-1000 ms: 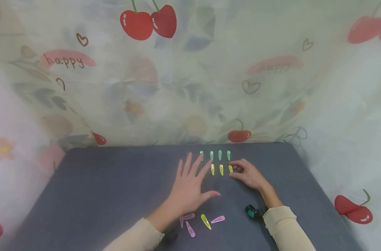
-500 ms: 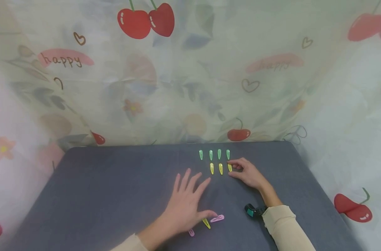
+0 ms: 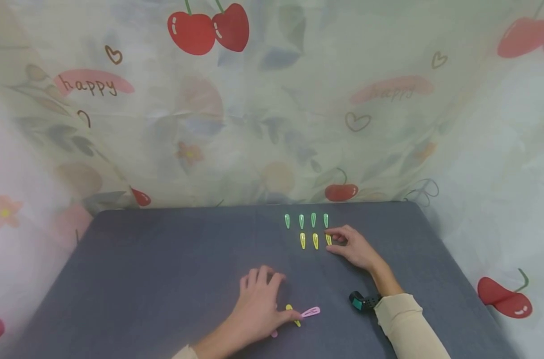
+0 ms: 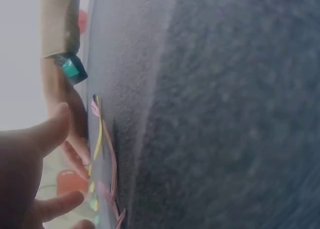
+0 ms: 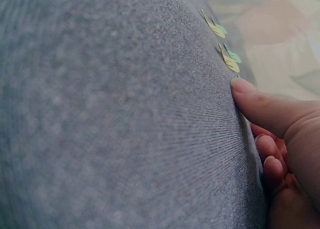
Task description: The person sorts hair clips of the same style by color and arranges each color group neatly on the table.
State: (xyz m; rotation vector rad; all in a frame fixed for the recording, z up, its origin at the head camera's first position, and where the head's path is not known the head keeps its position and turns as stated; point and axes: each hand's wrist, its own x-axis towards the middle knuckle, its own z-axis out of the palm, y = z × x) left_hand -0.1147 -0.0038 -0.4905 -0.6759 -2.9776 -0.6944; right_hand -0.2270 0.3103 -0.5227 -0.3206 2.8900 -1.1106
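Note:
My right hand [image 3: 356,248] rests on the table, with thumb and index finger at the two ends of a yellow snap hair clip [image 3: 329,240]. In the right wrist view its thumb [image 5: 260,101] presses at the cloth and the clip is hidden. Two more yellow hair clips [image 3: 315,241] lie in a row to its left, below a row of several green hair clips [image 3: 314,220]. My left hand [image 3: 257,308] hovers with spread, slightly bent fingers over loose clips. Its thumb overlaps a loose yellow hair clip [image 3: 289,307] beside a pink hair clip [image 3: 311,312]; other pink clips are mostly hidden beneath.
A dark grey cloth covers the table [image 3: 164,269]. Behind it hangs a curtain [image 3: 272,124] printed with cherries, hearts and leaves, which also closes in both sides. A black band with a teal-faced camera [image 3: 358,302] is strapped to the right wrist.
My left hand has drawn back from beside the rows to the loose clips near the front, its fingers bending more. The right hand has stayed at the same yellow clip.

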